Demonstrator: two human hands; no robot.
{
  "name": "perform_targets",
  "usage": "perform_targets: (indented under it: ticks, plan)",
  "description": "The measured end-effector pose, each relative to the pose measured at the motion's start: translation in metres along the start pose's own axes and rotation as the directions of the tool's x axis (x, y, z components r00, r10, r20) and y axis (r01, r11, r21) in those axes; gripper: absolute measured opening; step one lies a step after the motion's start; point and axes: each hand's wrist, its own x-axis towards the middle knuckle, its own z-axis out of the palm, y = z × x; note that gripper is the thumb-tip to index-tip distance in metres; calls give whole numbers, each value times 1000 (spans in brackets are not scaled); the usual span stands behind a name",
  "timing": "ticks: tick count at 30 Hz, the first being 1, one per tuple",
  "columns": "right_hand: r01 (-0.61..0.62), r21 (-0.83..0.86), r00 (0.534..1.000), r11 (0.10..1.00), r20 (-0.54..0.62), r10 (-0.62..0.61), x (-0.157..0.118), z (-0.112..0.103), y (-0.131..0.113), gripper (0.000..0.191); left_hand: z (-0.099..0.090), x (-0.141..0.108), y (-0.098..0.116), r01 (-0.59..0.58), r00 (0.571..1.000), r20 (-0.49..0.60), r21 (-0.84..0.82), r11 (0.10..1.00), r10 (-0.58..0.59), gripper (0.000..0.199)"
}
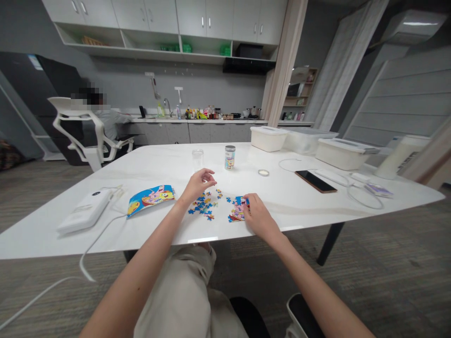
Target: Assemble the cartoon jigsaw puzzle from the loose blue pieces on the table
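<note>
Loose jigsaw puzzle pieces [202, 206], mostly blue, lie scattered on the white table. My left hand [198, 187] hovers over their far side, its fingers bent and a gap showing between thumb and fingertips; no piece is visible in it. To the right is a partly joined jigsaw puzzle [237, 211] with pink, blue and brown parts. My right hand [259, 215] rests at its right edge, fingers curled down on it and covering that side. A curved picture sheet [151, 199] with cartoon figures lies left of my left arm.
Beyond the pieces stand a clear jar [198, 159] and a printed can [229, 158], with a round lid [263, 172] nearby. A phone [315, 181], cables and lidded boxes [269, 139] are on the right. A white power bank [85, 211] lies left. A person sits at the far left.
</note>
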Motion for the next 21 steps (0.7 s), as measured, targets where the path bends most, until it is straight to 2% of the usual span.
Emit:
perform_targets:
  ticks: [3,5,11,17,21]
  plan:
    - [-5,5,1000,1000,0,5,0,0,0,24,9,-2,3,58,998,6,-214,975,-59,43]
    - [-4,7,1000,1000,-7,5,0,0,0,24,12,-5,4,76,997,-2,-276,958,-80,45]
    - [23,6,999,1000,-26,-23,0,2,4,25,8,-14,2,125,988,-45,-324,938,-148,51]
    - [15,1,1000,1000,-21,-15,1,2,5,24,11,-21,6,192,981,48,-347,918,-187,50]
    - [17,-1,1000,1000,-14,-17,1,2,5,24,12,-22,4,210,978,63,-340,917,-201,51]
